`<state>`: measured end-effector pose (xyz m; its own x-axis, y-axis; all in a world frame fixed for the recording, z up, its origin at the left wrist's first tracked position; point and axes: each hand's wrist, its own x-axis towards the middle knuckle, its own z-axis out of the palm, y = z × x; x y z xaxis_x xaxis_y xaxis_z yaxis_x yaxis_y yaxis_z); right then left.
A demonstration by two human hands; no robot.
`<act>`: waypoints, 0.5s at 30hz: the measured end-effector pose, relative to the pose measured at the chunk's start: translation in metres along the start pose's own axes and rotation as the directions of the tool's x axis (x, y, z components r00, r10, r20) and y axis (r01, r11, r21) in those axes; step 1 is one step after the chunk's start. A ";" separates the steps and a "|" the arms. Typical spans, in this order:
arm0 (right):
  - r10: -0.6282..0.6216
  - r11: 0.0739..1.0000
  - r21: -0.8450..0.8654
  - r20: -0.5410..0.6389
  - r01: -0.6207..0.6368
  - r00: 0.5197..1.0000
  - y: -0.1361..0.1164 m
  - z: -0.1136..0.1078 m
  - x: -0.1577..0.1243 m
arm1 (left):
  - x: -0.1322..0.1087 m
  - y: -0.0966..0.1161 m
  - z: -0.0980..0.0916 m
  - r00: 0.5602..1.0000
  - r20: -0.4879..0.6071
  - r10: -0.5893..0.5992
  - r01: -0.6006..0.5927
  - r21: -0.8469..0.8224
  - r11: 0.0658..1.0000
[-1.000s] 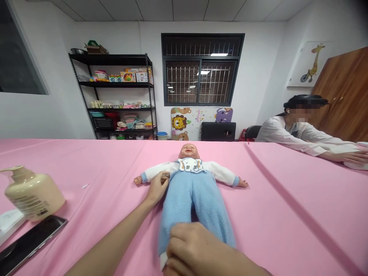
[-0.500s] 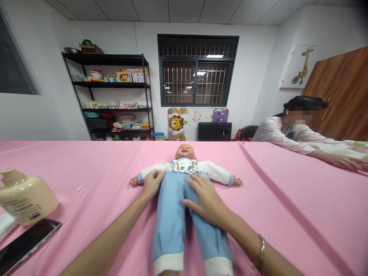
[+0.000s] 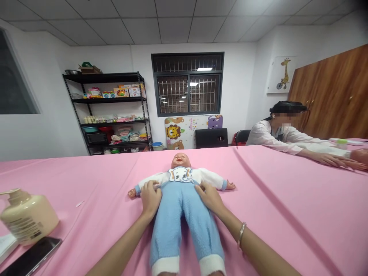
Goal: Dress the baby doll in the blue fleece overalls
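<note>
A baby doll (image 3: pixel 180 161) lies on its back with its arms spread and its head away from me. It wears a white-sleeved top with an elephant face on the chest and fuzzy light-blue trousers (image 3: pixel 169 218) with white cuffs. At the left of the waist, my left hand (image 3: pixel 151 197) has its fingers curled in against the trousers' edge. Opposite it, my right hand (image 3: pixel 211 196) pinches the right side of the waist, its thumb on the blue cloth. Some fingertips are hidden by the cloth and the hands.
A pink cloth (image 3: pixel 97 214) covers the table. On the left are a beige pump bottle (image 3: pixel 30 218) and a black phone (image 3: pixel 33 255). Another person (image 3: pixel 270 132) sits at the right, hands on a second doll (image 3: pixel 359 157). Black shelves (image 3: pixel 107 100) stand behind.
My right hand has slid from the front of the trousers outward to the right of the waist and closed there. My left hand stays at its side, fingers more curled. The view has tilted up.
</note>
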<state>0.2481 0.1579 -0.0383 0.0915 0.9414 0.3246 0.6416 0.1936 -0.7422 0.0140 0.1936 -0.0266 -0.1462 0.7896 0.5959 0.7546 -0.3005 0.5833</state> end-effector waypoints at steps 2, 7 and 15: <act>0.057 0.997 -0.058 0.011 -0.057 0.998 0.014 0.001 0.006 | 0.006 0.020 0.001 0.996 0.010 0.093 -0.092 -0.071 0.993; 0.036 0.977 -0.209 -0.031 -0.042 0.999 0.027 0.005 0.010 | 0.013 0.074 0.023 0.913 0.344 0.220 -0.184 -0.134 0.974; 0.081 0.937 -0.345 0.040 -0.062 0.996 0.033 0.014 0.010 | -0.001 0.086 0.040 0.899 0.401 -0.175 0.081 0.239 0.968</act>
<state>0.2594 0.1778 -0.0677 0.1120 0.9644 0.2397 0.8579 0.0279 -0.5130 0.1048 0.1884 0.0006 -0.0063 0.9772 0.2124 0.8713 -0.0988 0.4806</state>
